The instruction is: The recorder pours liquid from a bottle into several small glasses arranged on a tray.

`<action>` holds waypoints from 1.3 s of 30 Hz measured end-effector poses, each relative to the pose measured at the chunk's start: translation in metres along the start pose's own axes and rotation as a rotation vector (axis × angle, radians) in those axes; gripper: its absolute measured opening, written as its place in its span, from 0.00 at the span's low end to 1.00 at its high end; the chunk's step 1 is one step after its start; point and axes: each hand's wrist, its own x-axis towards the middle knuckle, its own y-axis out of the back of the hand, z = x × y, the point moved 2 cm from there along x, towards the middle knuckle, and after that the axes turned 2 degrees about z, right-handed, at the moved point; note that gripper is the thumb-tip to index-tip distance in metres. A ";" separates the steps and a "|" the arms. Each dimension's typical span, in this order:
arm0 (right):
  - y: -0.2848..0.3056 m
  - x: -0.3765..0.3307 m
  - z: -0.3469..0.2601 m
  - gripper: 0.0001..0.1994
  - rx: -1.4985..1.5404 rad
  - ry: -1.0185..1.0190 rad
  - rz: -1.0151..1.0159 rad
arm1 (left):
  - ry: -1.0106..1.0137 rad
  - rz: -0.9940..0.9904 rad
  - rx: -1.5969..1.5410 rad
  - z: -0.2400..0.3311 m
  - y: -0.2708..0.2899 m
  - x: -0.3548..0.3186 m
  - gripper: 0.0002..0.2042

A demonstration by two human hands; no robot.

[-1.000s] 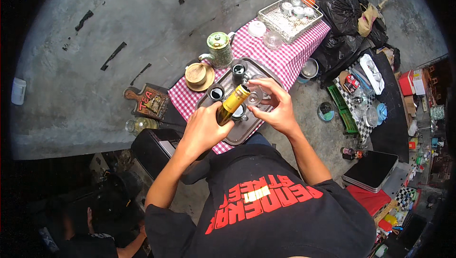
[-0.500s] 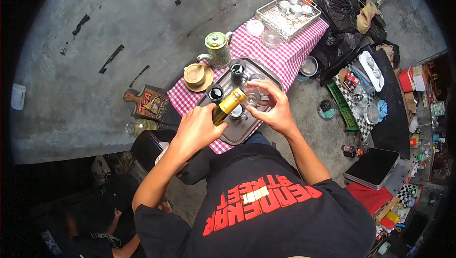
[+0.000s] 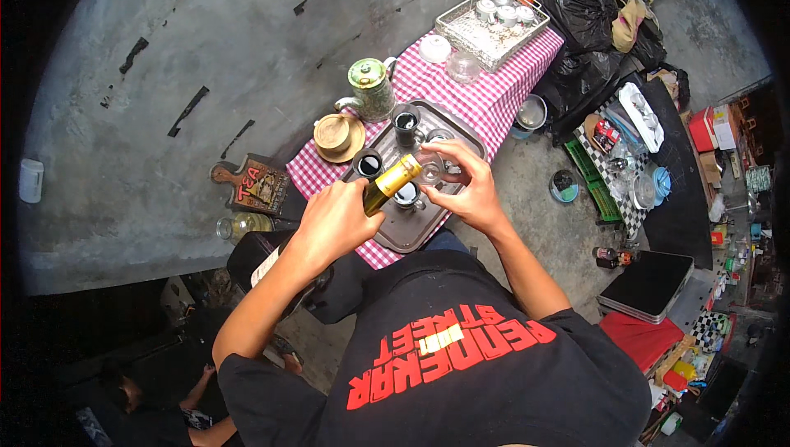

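Glass bottle (image 3: 392, 185), dark olive with a gold foil neck and a smooth glossy skin, lies tilted in the left hand (image 3: 336, 221), its gold end pointing up and right over the metal tray (image 3: 466, 128). That tray is a rounded rectangle of dull grey-brown metal with a raised lip, resting on a desk covered by a red-and-white checked cloth (image 3: 502, 93) of soft woven look. On the tray stand small dark cups (image 3: 406, 120) with dark liquid inside, and one more such cup (image 3: 368, 164) stands at the tray's left edge. The right hand (image 3: 466, 188) is clenched around a small clear glass (image 3: 430, 169), fingers curled over its rim, just beside the bottle's gold end; whether bottle and glass touch cannot be told. The left hand is wrapped firmly round the bottle's body, wrist bent, forearm rising from the lower left. The right forearm comes up from the lower middle, elbow bent, and the two hands meet over the tray. Farther back on the cloth stand a green glazed teapot (image 3: 369, 90) with a round lid, a round woven-looking lidded bowl (image 3: 336, 134) and a wire basket (image 3: 492, 17) holding small metal cups. A wooden paddle-shaped board (image 3: 253, 187) lies left of the desk on the rough grey concrete floor (image 3: 148, 52).
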 end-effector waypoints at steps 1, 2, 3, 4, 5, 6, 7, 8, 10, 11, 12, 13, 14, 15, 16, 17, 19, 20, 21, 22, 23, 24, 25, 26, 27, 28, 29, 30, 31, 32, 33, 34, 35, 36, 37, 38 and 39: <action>0.000 0.000 -0.001 0.27 -0.015 0.006 -0.002 | -0.011 0.002 0.004 0.000 0.001 0.000 0.16; 0.000 0.000 -0.001 0.27 -0.015 0.006 -0.001 | -0.012 0.001 0.004 0.001 0.002 0.000 0.16; 0.000 0.000 0.000 0.27 -0.016 0.008 -0.003 | -0.013 -0.010 0.008 0.002 0.003 0.000 0.16; 0.000 0.000 0.000 0.27 -0.017 0.010 -0.006 | -0.014 -0.022 0.012 0.002 0.003 -0.001 0.16; 0.000 0.000 0.001 0.27 -0.018 0.010 -0.005 | -0.016 -0.022 0.012 0.003 0.003 -0.001 0.16; 0.001 0.000 0.003 0.27 -0.038 0.037 -0.007 | -0.029 -0.015 0.027 0.003 0.003 -0.001 0.15; 0.001 -0.001 0.004 0.27 -0.059 0.063 -0.009 | -0.042 -0.007 0.041 0.003 0.003 -0.001 0.15; 0.001 -0.001 0.003 0.27 -0.059 0.063 -0.009 | -0.042 -0.008 0.041 0.004 0.004 -0.001 0.15; 0.000 -0.001 0.001 0.26 -0.017 0.025 -0.004 | -0.039 -0.032 0.061 0.005 0.005 -0.001 0.16; -0.001 -0.001 0.001 0.26 -0.017 0.024 -0.004 | -0.039 -0.033 0.061 0.004 0.005 0.000 0.16; -0.001 0.000 0.002 0.26 -0.023 0.038 -0.003 | -0.041 -0.038 0.063 0.003 0.005 0.000 0.16; -0.002 0.000 0.003 0.26 -0.028 0.051 -0.003 | -0.043 -0.043 0.065 0.002 0.005 0.000 0.16; -0.001 -0.001 0.004 0.26 -0.029 0.054 -0.001 | -0.045 -0.041 0.067 0.003 0.005 0.000 0.16; -0.001 -0.001 0.005 0.26 -0.047 0.068 -0.003 | -0.050 -0.046 0.075 0.003 0.006 0.000 0.17; -0.001 -0.002 0.005 0.26 -0.065 0.082 -0.005 | -0.054 -0.051 0.083 0.004 0.006 0.000 0.17; -0.001 -0.001 0.005 0.26 -0.066 0.082 -0.005 | -0.054 -0.051 0.082 0.003 0.007 0.000 0.17; -0.002 -0.001 0.003 0.27 -0.053 0.059 -0.013 | -0.046 -0.070 0.095 0.003 0.008 0.001 0.18; -0.002 -0.001 0.002 0.27 -0.053 0.059 -0.013 | -0.045 -0.070 0.094 0.003 0.008 0.001 0.18; -0.001 -0.001 0.003 0.27 -0.046 0.024 -0.040 | -0.044 -0.071 0.100 0.004 0.009 0.002 0.18; -0.001 -0.001 0.003 0.28 -0.038 -0.010 -0.068 | -0.043 -0.072 0.107 0.004 0.010 0.002 0.18; -0.002 -0.001 0.002 0.28 -0.038 -0.010 -0.067 | -0.043 -0.072 0.106 0.004 0.009 0.002 0.18; -0.002 -0.001 0.001 0.28 -0.032 -0.016 -0.067 | -0.041 -0.076 0.109 0.003 0.009 0.002 0.18; -0.003 -0.001 0.001 0.28 -0.026 -0.022 -0.066 | -0.040 -0.079 0.112 0.002 0.008 0.002 0.18; -0.003 -0.001 0.001 0.28 -0.026 -0.022 -0.066 | -0.040 -0.079 0.112 0.002 0.008 0.002 0.18; -0.003 -0.002 0.003 0.28 -0.047 -0.002 -0.068 | -0.041 -0.081 0.117 0.003 0.008 0.002 0.18; -0.003 -0.002 0.003 0.28 -0.068 0.018 -0.069 | -0.043 -0.082 0.122 0.003 0.008 0.002 0.17; -0.003 -0.002 0.004 0.28 -0.068 0.019 -0.070 | -0.042 -0.081 0.121 0.001 0.007 0.001 0.17; -0.004 -0.003 0.005 0.28 -0.061 0.011 -0.067 | -0.065 -0.063 0.131 0.000 0.006 0.001 0.15; -0.004 -0.003 0.005 0.28 -0.054 0.003 -0.065 | -0.088 -0.044 0.140 -0.001 0.005 0.001 0.14; -0.005 -0.003 0.004 0.28 -0.053 0.003 -0.065 | -0.088 -0.044 0.140 -0.002 0.005 0.001 0.14; -0.005 -0.003 0.003 0.27 -0.058 0.003 -0.065 | -0.089 -0.046 0.139 -0.002 0.005 0.001 0.14; -0.005 -0.002 0.003 0.27 -0.063 0.002 -0.065 | -0.089 -0.048 0.138 -0.003 0.005 0.001 0.14; -0.006 -0.002 0.003 0.27 -0.064 0.002 -0.064 | -0.090 -0.048 0.139 -0.002 0.006 0.002 0.14; -0.006 -0.002 0.004 0.27 -0.054 0.007 -0.061 | -0.071 -0.069 0.136 -0.002 0.006 0.003 0.15; -0.006 -0.002 0.004 0.27 -0.045 0.011 -0.059 | -0.052 -0.091 0.134 -0.002 0.006 0.004 0.16; -0.006 -0.002 0.006 0.27 -0.045 0.011 -0.058 | -0.053 -0.091 0.134 -0.002 0.006 0.004 0.16; -0.006 -0.001 0.007 0.27 -0.064 0.030 -0.062 | -0.057 -0.087 0.135 -0.003 0.006 0.004 0.16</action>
